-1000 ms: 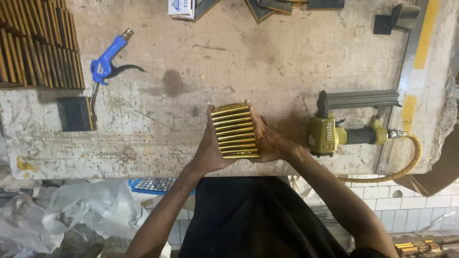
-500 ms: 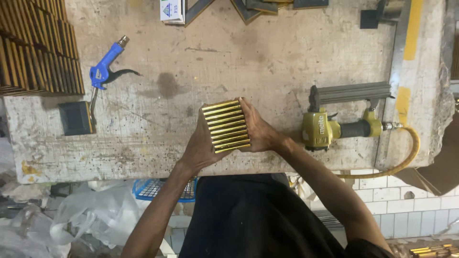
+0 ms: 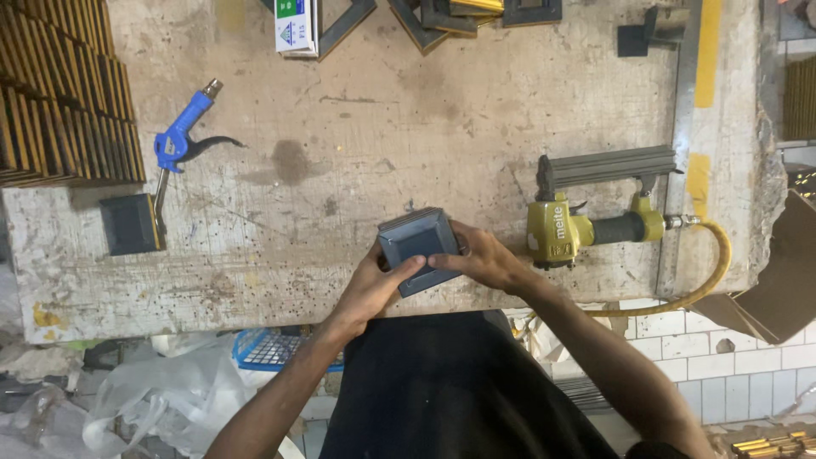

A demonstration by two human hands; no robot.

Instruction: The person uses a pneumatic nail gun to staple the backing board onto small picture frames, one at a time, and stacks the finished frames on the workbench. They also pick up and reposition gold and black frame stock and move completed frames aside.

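stack of small frames [image 3: 419, 249] turned since earlier frame: gold ribbed edges gone, grey square face up. left hand [image 3: 374, 289] and right hand [image 3: 484, 259] grip it over worn table [image 3: 357, 161]; yellow nail gun [image 3: 586, 223] right of grip.

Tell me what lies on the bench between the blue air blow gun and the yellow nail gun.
Head view: only bare, stained bench top between the blue air blow gun and yellow nail gun.

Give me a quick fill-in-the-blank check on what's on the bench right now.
1. Both hands, left hand and right hand, hold a small square ____ frame.
2. The yellow nail gun lies to the ____ of the hands.
3. The air blow gun at the upper left has a ____ body.
4. A ____ hose runs from the nail gun's handle.

Missing words: grey; right; blue; yellow
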